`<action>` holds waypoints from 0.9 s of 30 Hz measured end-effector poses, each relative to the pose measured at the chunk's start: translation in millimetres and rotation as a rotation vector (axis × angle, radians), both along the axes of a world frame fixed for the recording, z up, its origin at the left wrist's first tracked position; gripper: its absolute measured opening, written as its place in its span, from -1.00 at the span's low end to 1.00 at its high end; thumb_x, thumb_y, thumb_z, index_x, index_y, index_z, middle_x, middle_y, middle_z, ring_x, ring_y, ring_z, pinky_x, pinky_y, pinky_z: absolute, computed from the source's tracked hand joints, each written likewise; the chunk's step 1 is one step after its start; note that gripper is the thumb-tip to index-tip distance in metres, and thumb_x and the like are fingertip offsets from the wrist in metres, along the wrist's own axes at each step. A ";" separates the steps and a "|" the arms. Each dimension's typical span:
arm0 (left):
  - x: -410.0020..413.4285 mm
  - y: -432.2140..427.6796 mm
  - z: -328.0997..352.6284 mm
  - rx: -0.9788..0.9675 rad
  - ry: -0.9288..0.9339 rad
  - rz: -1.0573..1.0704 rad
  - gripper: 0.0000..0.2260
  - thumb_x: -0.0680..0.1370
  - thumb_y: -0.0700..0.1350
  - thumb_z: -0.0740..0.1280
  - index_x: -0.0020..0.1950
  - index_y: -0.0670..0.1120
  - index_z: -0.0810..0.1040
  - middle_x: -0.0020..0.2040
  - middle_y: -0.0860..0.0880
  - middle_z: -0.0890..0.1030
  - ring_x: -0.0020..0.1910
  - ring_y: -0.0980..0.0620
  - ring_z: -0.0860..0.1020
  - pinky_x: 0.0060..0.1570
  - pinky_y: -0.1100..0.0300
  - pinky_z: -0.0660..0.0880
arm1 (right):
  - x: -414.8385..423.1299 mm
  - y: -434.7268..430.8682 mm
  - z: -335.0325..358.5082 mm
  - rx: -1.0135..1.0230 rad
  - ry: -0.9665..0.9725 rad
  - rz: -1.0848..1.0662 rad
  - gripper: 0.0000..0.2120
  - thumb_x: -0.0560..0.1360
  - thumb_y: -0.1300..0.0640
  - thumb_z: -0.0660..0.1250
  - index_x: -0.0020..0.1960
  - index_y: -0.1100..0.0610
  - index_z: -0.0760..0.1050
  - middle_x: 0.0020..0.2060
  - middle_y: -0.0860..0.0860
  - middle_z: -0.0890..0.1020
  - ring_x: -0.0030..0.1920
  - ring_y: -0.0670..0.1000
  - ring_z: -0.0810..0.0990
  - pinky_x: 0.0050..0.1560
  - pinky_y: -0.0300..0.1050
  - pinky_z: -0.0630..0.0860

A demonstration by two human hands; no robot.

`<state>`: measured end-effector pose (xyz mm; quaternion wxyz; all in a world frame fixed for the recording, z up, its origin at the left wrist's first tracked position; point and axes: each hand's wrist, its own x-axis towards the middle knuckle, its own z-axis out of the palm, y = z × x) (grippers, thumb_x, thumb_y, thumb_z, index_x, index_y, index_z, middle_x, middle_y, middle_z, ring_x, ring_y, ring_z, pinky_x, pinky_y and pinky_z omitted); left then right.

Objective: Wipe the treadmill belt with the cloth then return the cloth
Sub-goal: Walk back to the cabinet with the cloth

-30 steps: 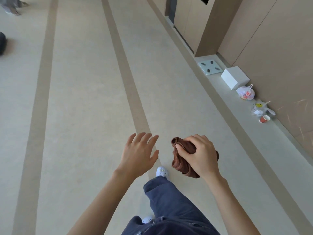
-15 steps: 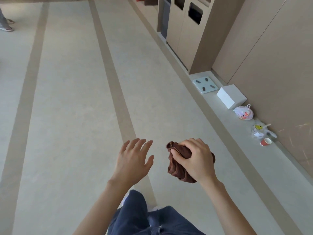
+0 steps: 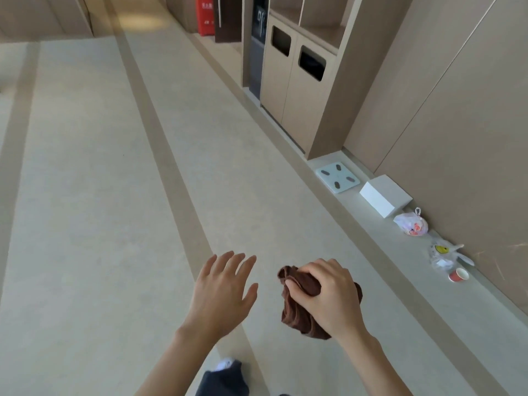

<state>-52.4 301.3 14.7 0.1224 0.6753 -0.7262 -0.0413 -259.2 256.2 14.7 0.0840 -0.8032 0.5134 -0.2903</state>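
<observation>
A bunched brown cloth (image 3: 297,310) hangs in the air over the floor, low in the head view and right of centre. My right hand (image 3: 328,298) grips it from above with fingers and thumb curled round the bundle. My left hand (image 3: 221,290) is held out beside it, a little to the left, fingers spread and straight, holding nothing. No treadmill is in view.
Pale floor with darker stripes runs ahead. Along the right wall a low ledge carries a scale (image 3: 337,177), a white box (image 3: 384,199), a plastic bag (image 3: 411,224), wrappers (image 3: 444,254) and a red paper cup (image 3: 458,274). Waste-bin cabinets (image 3: 297,90) and a red extinguisher box (image 3: 205,15) stand farther on.
The view has tilted up and moved forward along the corridor, bringing the bin cabinets into sight. Both hands keep their pose, the right still holding the cloth.
</observation>
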 end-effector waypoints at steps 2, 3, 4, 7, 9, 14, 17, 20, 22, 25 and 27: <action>23.4 -32.0 0.6 -0.008 -0.005 -0.027 -0.55 0.48 0.12 0.11 0.20 -0.07 0.60 0.09 -0.04 0.64 0.10 -0.10 0.60 0.08 -0.07 0.53 | 21.1 -24.5 -0.8 -0.001 0.004 -0.011 -0.71 0.39 -0.23 0.29 -0.24 -0.01 0.55 -0.32 -0.16 0.57 -0.26 -0.02 0.51 -0.25 -0.06 0.46; 31.8 -46.3 -0.4 -0.018 -0.014 -0.037 -0.54 0.48 0.11 0.11 0.20 -0.07 0.60 0.08 -0.05 0.64 0.09 -0.11 0.60 0.08 -0.07 0.53 | 28.3 -35.7 -2.3 0.002 0.011 -0.012 -0.70 0.39 -0.23 0.28 -0.24 0.00 0.56 -0.32 -0.15 0.58 -0.26 -0.02 0.51 -0.25 -0.07 0.46; 38.6 -58.6 -1.8 -0.017 -0.017 -0.043 -0.54 0.48 0.11 0.11 0.20 -0.07 0.60 0.08 -0.05 0.64 0.10 -0.11 0.60 0.08 -0.08 0.53 | 34.1 -46.2 -4.0 0.009 0.011 -0.016 -0.70 0.39 -0.23 0.28 -0.23 0.00 0.56 -0.31 -0.15 0.58 -0.26 -0.03 0.51 -0.25 -0.07 0.46; 51.9 -94.9 -8.6 0.015 -0.006 -0.057 -0.54 0.48 0.12 0.11 0.20 -0.06 0.60 0.09 -0.04 0.64 0.10 -0.10 0.60 0.08 -0.08 0.53 | 46.8 -79.1 -8.1 0.020 0.012 -0.048 -0.69 0.40 -0.24 0.27 -0.22 0.00 0.56 -0.31 -0.16 0.58 -0.26 -0.04 0.50 -0.25 -0.10 0.46; 56.4 -123.5 -16.2 0.025 -0.012 -0.075 -0.55 0.48 0.12 0.11 0.19 -0.06 0.61 0.08 -0.03 0.65 0.09 -0.09 0.61 0.08 -0.06 0.52 | 52.1 -105.5 -12.0 0.029 0.009 -0.069 -0.69 0.40 -0.23 0.28 -0.23 0.00 0.55 -0.32 -0.16 0.58 -0.28 -0.04 0.50 -0.26 -0.10 0.45; 57.6 -214.7 -28.8 0.025 -0.016 -0.090 -0.55 0.47 0.11 0.11 0.18 -0.05 0.61 0.06 -0.04 0.65 0.06 -0.10 0.61 0.06 -0.05 0.52 | 59.0 -188.7 -26.8 0.061 0.002 -0.089 -0.68 0.40 -0.23 0.27 -0.24 0.02 0.54 -0.32 -0.14 0.58 -0.28 -0.03 0.49 -0.25 -0.12 0.44; 57.5 -277.9 -27.2 0.033 -0.016 -0.095 -0.55 0.47 0.11 0.10 0.18 -0.06 0.61 0.06 -0.05 0.65 0.07 -0.11 0.61 0.07 -0.06 0.51 | 61.5 -254.4 -30.6 0.079 -0.022 -0.088 -0.67 0.39 -0.24 0.27 -0.23 0.02 0.54 -0.31 -0.13 0.59 -0.26 0.00 0.51 -0.24 -0.07 0.45; 58.5 -338.5 -18.8 0.036 0.001 -0.096 -0.55 0.47 0.10 0.11 0.18 -0.07 0.60 0.07 -0.05 0.65 0.09 -0.11 0.60 0.08 -0.07 0.52 | 65.1 -322.4 -24.4 0.076 -0.044 -0.094 -0.66 0.39 -0.23 0.27 -0.24 0.04 0.54 -0.32 -0.12 0.58 -0.27 0.02 0.51 -0.26 -0.01 0.48; 61.2 -381.7 -13.6 0.028 0.014 -0.078 -0.55 0.47 0.09 0.12 0.18 -0.08 0.61 0.07 -0.05 0.65 0.08 -0.11 0.60 0.08 -0.06 0.51 | 67.7 -368.1 -16.8 0.065 -0.059 -0.084 -0.68 0.39 -0.22 0.28 -0.24 0.04 0.54 -0.33 -0.12 0.58 -0.28 0.01 0.50 -0.27 0.01 0.49; 68.8 -443.2 -7.9 0.007 0.015 -0.034 -0.55 0.47 0.10 0.11 0.18 -0.09 0.61 0.07 -0.06 0.65 0.09 -0.12 0.60 0.08 -0.06 0.51 | 73.9 -436.8 -4.6 0.016 -0.050 -0.045 -0.68 0.39 -0.21 0.28 -0.26 0.05 0.55 -0.34 -0.12 0.58 -0.29 0.02 0.51 -0.28 0.00 0.49; 75.7 -479.7 -3.3 0.004 0.003 -0.016 -0.54 0.47 0.10 0.10 0.19 -0.08 0.60 0.08 -0.05 0.65 0.10 -0.11 0.60 0.09 -0.07 0.50 | 80.6 -479.0 3.3 0.000 -0.063 -0.035 -0.67 0.39 -0.20 0.28 -0.26 0.06 0.56 -0.34 -0.09 0.59 -0.30 0.05 0.51 -0.28 0.00 0.49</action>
